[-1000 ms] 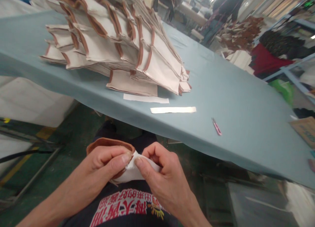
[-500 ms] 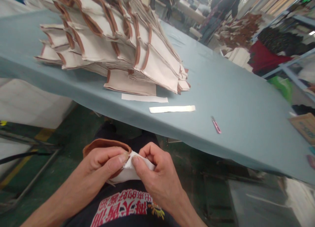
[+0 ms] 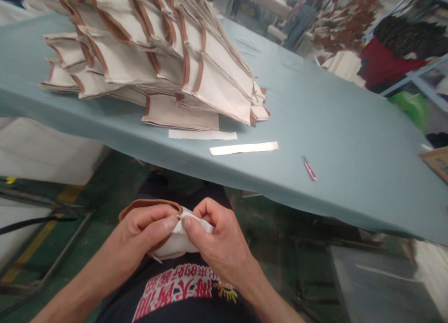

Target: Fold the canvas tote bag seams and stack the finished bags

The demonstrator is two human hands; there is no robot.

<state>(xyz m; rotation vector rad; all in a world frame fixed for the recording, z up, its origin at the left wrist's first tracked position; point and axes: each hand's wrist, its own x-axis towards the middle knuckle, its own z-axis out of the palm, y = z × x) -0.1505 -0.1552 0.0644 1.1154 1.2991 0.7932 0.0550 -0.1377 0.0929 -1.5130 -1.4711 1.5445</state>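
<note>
Below the table edge, over my lap, both hands pinch a small cream fabric piece (image 3: 175, 241) trimmed with a brown band. My left hand (image 3: 145, 232) is closed on its left side, thumb pressed on the cloth by the brown edge. My right hand (image 3: 217, 241) is closed on its right side, thumb tip meeting the left thumb. Most of the piece is hidden under my fingers.
A blue-grey table (image 3: 332, 127) holds a tall slanted stack of cream pieces with brown trim (image 3: 154, 57), two white strips (image 3: 243, 148), and a pink cutter (image 3: 309, 168). Behind are a person, heaps of fabric and racks. A metal frame (image 3: 45, 262) stands on the floor at left.
Both hands have shifted slightly left and closer together on the fabric piece, bunching it more. The view has tipped a little; the table items have not moved.
</note>
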